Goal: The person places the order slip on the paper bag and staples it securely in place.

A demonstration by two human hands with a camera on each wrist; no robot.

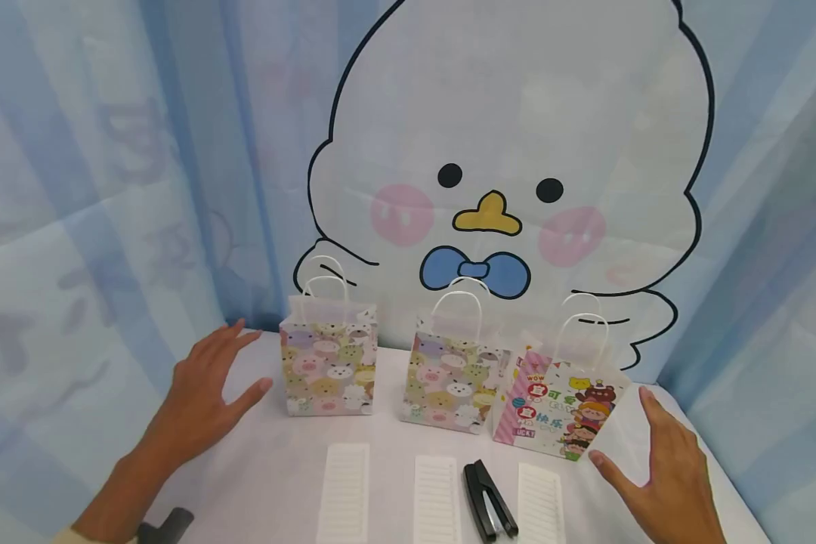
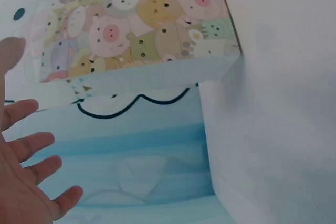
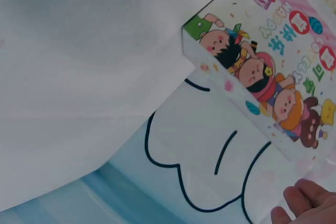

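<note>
Three paper gift bags with white handles stand in a row on the table. My left hand (image 1: 200, 393) is spread to the left of the left animal-print bag (image 1: 329, 370), apart from it and holding nothing. In the left wrist view, that hand's spread fingers (image 2: 39, 142) show beside the same bag. A second animal-print bag (image 1: 452, 381) stands in the middle. At the right, a white and pink cartoon bag (image 1: 561, 408) stands turned at an angle. My right hand (image 1: 673, 476) is beside its right side, thumb and fingers apart, with nothing in the grasp.
Nearer me lie three white ribbed strips, a left one (image 1: 344, 491), a middle one (image 1: 437, 499) and a right one (image 1: 541, 502). A black stapler (image 1: 489, 502) lies between the latter two. Behind the table (image 1: 245, 483) hangs a blue and white curtain (image 1: 503, 91) with a cartoon chick.
</note>
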